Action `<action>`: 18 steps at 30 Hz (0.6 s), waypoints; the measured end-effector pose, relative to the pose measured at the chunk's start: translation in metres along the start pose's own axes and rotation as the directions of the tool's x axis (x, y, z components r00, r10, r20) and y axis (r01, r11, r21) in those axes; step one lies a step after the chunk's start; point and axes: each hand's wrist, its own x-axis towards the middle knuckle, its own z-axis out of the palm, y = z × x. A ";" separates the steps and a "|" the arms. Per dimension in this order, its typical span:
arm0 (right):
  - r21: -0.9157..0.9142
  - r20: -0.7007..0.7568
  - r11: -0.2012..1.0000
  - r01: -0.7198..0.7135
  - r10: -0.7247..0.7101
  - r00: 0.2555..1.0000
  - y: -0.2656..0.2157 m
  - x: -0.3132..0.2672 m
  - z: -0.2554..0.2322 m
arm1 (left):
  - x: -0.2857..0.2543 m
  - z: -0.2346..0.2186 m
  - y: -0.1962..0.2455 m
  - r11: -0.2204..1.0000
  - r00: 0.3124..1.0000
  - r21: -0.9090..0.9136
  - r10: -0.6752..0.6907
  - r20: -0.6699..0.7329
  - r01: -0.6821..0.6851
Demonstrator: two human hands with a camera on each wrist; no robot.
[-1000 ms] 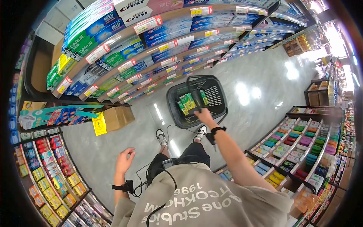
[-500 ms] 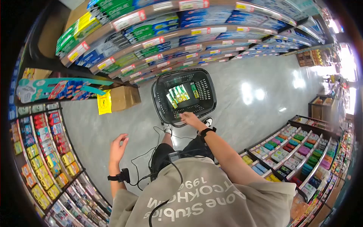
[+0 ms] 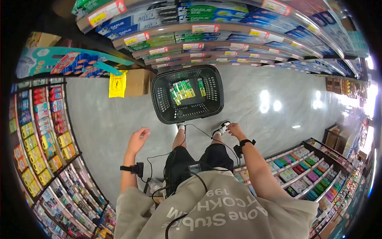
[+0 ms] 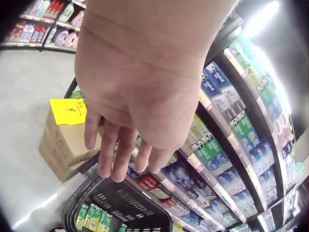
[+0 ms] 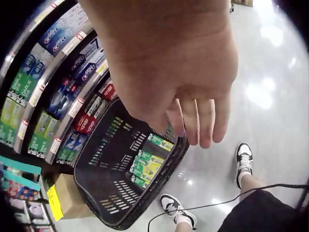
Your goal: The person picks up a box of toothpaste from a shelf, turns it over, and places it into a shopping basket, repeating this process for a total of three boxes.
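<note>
A black basket [image 3: 187,113] stands on the floor in front of the person's feet, with several green and yellow boxes [image 3: 183,90] lying in it. The left hand [image 3: 138,140] hangs in the air to the lower left of the basket, its fingers loosely bent and holding nothing. To the lower right of the basket, the right hand [image 3: 236,130] is also empty, with relaxed fingers. In the left wrist view the left hand [image 4: 137,92] hangs palm towards the camera; in the right wrist view the right hand [image 5: 178,77] touches nothing that shows.
Shelves of toothpaste boxes [image 3: 215,14] run along the far side. A cardboard box [image 3: 137,82] with a yellow sign [image 3: 117,84] stands left of the basket. Racks of packets [image 3: 34,143] are at the left, and a low display [image 3: 296,169] is at the right. Cables hang near the legs.
The right hand has let go of the basket's handle and moved right, away from it. The handle no longer stands up. The basket now appears further left in view, nearer the cardboard box.
</note>
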 end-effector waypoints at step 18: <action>-0.195 0.230 0.929 0.314 -0.268 0.936 -0.189 0.105 0.127 | 0.134 0.153 -0.175 0.962 0.876 0.027 -0.235 -0.420 0.271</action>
